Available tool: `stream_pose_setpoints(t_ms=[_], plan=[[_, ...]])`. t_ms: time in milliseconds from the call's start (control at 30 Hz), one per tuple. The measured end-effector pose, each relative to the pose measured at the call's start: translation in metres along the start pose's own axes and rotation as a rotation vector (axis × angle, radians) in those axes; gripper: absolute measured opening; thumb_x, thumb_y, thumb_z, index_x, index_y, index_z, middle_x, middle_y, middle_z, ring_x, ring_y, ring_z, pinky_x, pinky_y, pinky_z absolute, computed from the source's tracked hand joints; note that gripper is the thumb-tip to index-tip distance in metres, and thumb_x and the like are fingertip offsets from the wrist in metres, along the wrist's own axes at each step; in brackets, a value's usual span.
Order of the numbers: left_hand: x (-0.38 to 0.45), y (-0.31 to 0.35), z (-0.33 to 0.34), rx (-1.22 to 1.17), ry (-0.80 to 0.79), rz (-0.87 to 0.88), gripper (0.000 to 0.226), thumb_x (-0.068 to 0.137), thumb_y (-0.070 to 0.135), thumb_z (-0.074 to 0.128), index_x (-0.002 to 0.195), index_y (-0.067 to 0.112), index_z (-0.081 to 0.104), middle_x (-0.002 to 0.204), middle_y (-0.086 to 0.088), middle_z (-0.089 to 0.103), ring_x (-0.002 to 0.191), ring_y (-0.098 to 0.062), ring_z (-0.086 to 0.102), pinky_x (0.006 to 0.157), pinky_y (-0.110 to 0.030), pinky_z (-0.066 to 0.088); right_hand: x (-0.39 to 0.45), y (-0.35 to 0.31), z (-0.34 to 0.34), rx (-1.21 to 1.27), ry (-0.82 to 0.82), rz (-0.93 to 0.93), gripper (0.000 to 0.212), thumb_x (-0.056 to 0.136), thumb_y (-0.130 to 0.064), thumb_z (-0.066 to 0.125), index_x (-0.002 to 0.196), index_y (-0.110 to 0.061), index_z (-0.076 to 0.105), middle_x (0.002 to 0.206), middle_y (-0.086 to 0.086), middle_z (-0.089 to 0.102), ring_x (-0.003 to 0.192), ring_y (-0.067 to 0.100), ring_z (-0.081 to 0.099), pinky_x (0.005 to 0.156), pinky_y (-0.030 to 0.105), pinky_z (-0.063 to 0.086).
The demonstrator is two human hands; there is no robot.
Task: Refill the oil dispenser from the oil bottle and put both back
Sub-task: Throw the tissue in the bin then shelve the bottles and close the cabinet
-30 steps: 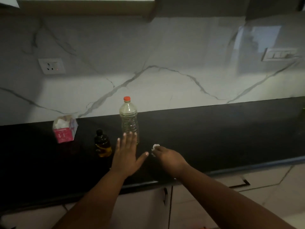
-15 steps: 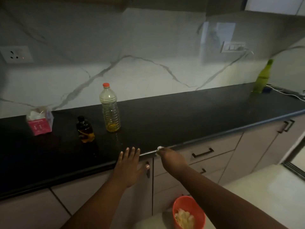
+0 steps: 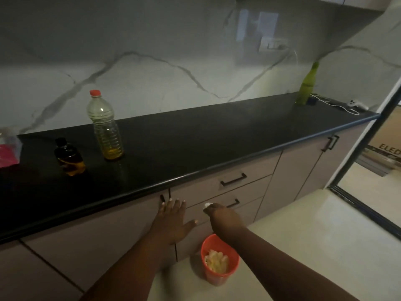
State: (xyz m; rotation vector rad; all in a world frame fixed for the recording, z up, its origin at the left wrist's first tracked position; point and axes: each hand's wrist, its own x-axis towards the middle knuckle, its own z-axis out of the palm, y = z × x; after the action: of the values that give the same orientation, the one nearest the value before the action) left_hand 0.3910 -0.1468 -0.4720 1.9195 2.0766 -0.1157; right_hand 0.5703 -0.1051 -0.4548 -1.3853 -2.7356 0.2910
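At the far left edge, a pink box (image 3: pixel 8 154) was seen on the black table (image 3: pixel 217 137), partly cut off by the frame. Just to its right, the small dark oil dispenser (image 3: pixel 69 158) was found standing upright with its cap fitted and amber oil visible in its lower part. Beside it, slightly further back and apart from it, the clear oil bottle (image 3: pixel 105 127) was found upright with its red cap closed; only a shallow layer of oil remained at the bottom.

Below the table edge, in front of the cabinet doors, the left hand (image 3: pixel 173 222) was held flat with fingers straight and spread, and nothing was gripped. To its right, the right hand (image 3: pixel 223 217) was curled, and a small white wad (image 3: pixel 206 205) was pinched at the fingertips. An orange bin (image 3: pixel 219 260) holding crumpled pale material was seen on the floor just below that hand.

At the far right of the table, a green bottle (image 3: pixel 308 85) and a white cable (image 3: pixel 338 105) were observed.

The refill was judged complete, since both containers were capped and set down. Disposal of the wad into the bin was judged to be the remaining action; whether the containers were in their final places could not be determined.
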Motion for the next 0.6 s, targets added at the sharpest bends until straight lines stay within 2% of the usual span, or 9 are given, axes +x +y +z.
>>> stream_pose_setpoints(t_ms=[67,200,267,400,433,467,533,567,600], plan=[[0.015,0.019,0.007,0.013,-0.033,0.021,0.095,0.086,0.078,0.012,0.158,0.018,-0.004,0.166,-0.007,-0.007,0.152,-0.026,-0.011,0.122,-0.043,-0.008,-0.006,0.022,0.006,0.008,-0.033,0.023,0.048,0.093,-0.002,0.039,0.138,-0.015,0.048,0.148,0.008,0.042,0.129,0.027,0.049,0.102,0.037,0.044],[0.045,0.057,0.028,0.036,-0.063,0.032,0.082,0.096,0.067,0.022,0.158,0.018,-0.002,0.166,-0.007,-0.006,0.152,-0.026,-0.009,0.121,-0.042,-0.009,-0.016,0.076,0.018,0.047,-0.092,0.066,0.049,0.092,-0.005,0.042,0.138,-0.021,0.049,0.145,0.003,0.047,0.128,0.022,0.049,0.100,0.032,0.043],[0.062,0.075,0.041,0.062,-0.108,0.034,0.085,0.094,0.070,0.019,0.158,0.017,0.000,0.166,-0.008,-0.004,0.152,-0.026,-0.008,0.120,-0.041,-0.009,-0.020,0.110,0.024,0.060,-0.133,0.093,0.051,0.090,-0.007,0.043,0.137,-0.025,0.049,0.145,-0.001,0.047,0.128,0.019,0.050,0.100,0.030,0.043],[0.084,0.102,0.064,0.096,-0.171,0.086,0.128,0.058,0.093,-0.015,0.158,0.015,0.003,0.166,-0.009,0.002,0.153,-0.027,-0.001,0.121,-0.042,-0.006,-0.024,0.163,0.034,0.104,-0.204,0.151,0.044,0.094,-0.012,0.038,0.133,-0.026,0.054,0.138,-0.002,0.054,0.125,0.019,0.052,0.101,0.028,0.042],[0.090,0.107,0.065,0.103,-0.182,0.093,0.125,0.061,0.092,-0.011,0.158,0.015,0.005,0.166,-0.009,0.003,0.153,-0.027,0.001,0.121,-0.042,-0.005,-0.022,0.173,0.037,0.121,-0.221,0.173,0.043,0.095,-0.013,0.038,0.132,-0.026,0.055,0.137,-0.001,0.055,0.124,0.019,0.052,0.100,0.028,0.042],[0.093,0.111,0.068,0.112,-0.179,0.082,0.112,0.073,0.088,0.001,0.157,0.014,0.008,0.166,-0.010,0.006,0.153,-0.028,0.003,0.121,-0.043,-0.003,-0.021,0.180,0.041,0.136,-0.237,0.188,0.042,0.095,-0.013,0.037,0.131,-0.026,0.055,0.137,-0.001,0.055,0.124,0.019,0.052,0.100,0.028,0.042],[0.100,0.111,0.080,0.130,-0.122,0.091,0.088,0.089,0.071,0.026,0.153,0.011,0.029,0.161,-0.014,0.027,0.149,-0.031,0.024,0.120,-0.048,0.014,-0.015,0.190,0.050,0.149,-0.280,0.183,0.043,0.095,-0.013,0.037,0.133,-0.026,0.054,0.139,-0.002,0.053,0.126,0.018,0.051,0.102,0.027,0.041],[0.106,0.112,0.084,0.144,-0.110,0.097,0.082,0.088,0.068,0.031,0.143,0.011,0.049,0.149,-0.014,0.048,0.138,-0.031,0.044,0.113,-0.050,0.032,-0.011,0.192,0.055,0.152,-0.304,0.169,0.043,0.096,-0.013,0.037,0.134,-0.026,0.053,0.141,-0.003,0.051,0.127,0.017,0.050,0.102,0.026,0.039],[0.109,0.111,0.085,0.146,-0.176,0.052,0.079,0.083,0.069,0.032,0.127,0.012,0.066,0.132,-0.010,0.064,0.124,-0.029,0.060,0.101,-0.047,0.047,-0.007,0.194,0.061,0.153,-0.335,0.153,0.044,0.096,-0.014,0.037,0.135,-0.027,0.052,0.144,-0.003,0.048,0.129,0.017,0.048,0.102,0.025,0.037]])
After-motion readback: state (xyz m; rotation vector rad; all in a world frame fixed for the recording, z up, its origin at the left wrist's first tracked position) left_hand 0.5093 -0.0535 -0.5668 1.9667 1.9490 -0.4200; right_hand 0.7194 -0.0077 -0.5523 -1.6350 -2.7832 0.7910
